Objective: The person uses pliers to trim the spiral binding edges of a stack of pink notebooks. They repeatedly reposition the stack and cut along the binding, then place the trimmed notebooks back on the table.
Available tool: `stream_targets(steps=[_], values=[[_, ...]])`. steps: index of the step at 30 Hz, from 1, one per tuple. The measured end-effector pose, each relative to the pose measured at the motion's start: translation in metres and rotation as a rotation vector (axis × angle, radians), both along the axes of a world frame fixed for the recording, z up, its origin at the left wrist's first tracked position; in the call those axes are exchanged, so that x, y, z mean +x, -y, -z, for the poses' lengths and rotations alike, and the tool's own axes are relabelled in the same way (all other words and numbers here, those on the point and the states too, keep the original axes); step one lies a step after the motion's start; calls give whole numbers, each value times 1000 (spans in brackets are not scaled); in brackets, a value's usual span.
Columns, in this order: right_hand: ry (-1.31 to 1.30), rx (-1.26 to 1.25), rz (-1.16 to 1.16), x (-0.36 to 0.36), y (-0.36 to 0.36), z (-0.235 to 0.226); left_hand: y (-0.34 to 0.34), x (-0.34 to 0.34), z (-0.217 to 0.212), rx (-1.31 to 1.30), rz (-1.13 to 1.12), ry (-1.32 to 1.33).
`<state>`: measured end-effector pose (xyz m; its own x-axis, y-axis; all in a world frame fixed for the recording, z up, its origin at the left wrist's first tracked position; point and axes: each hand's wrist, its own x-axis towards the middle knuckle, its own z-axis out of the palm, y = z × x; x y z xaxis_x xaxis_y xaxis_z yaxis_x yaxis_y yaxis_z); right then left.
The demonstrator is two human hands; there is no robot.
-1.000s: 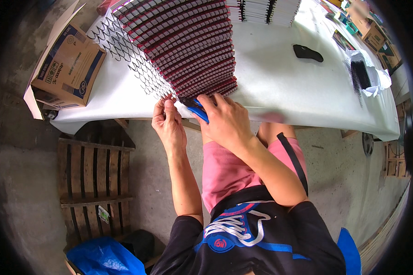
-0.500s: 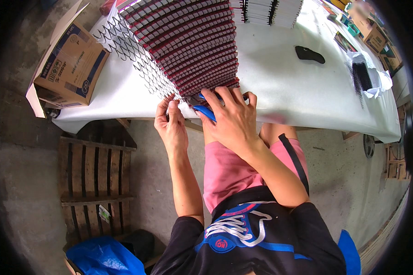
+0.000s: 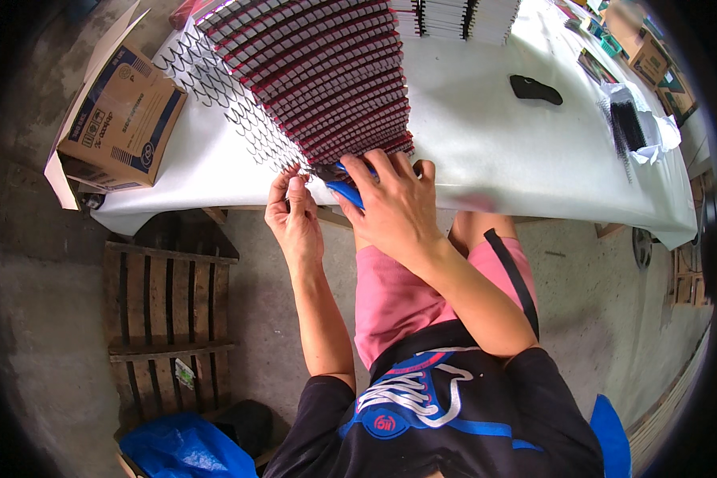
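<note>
— Where were the hands at that moment?

— Both sat at the near edge of the white table (image 3: 486,151), just left of the frame's centre. The right hand (image 3: 392,205) was curled around a blue-handled tool (image 3: 344,190), fingers closed over it, its tip lying at the lowest notebook in the fanned row of notebooks (image 3: 319,76).

— And the left?

— The left hand (image 3: 293,215) was just beside it, to its left, fingers drawn together and pinching at the end of a wire spiral (image 3: 285,166) sticking out of that lowest notebook. How tight the pinch was, I could not tell; the fingertips hid the wire.

— Where did the notebooks lie?

— They ran in an overlapping stack from the top centre of the frame down to the hands, dark red and white covers stepped one over the next. Their loose spiral bindings (image 3: 215,88) jutted out along the left side of the row.

— What else was on the table?

— A second pile of bound books (image 3: 454,16) at the top edge, a black object (image 3: 535,89) on the cloth to the upper right, and a white wrapper holding black coils (image 3: 633,123) further right. A cardboard box (image 3: 119,119) stood at the table's left end, in the upper left.

— And below?

— A wooden pallet (image 3: 167,319) on the concrete floor at lower left, with a blue bag (image 3: 183,450) at the bottom edge.
</note>
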<state>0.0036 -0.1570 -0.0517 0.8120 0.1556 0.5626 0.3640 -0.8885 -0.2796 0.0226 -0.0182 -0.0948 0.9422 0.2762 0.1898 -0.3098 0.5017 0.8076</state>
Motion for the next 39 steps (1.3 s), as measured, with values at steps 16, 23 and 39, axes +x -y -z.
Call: stream_targets(steps=[16,23,39], values=[[29,98,-45,-3,17,-3,-2,5,0,-590,264,-32],[46,75,-34,1,10,-5,-13,8,1,-365,90,-83],[42,77,-5,2,3,-4,8,17,-21,303,-249,24]])
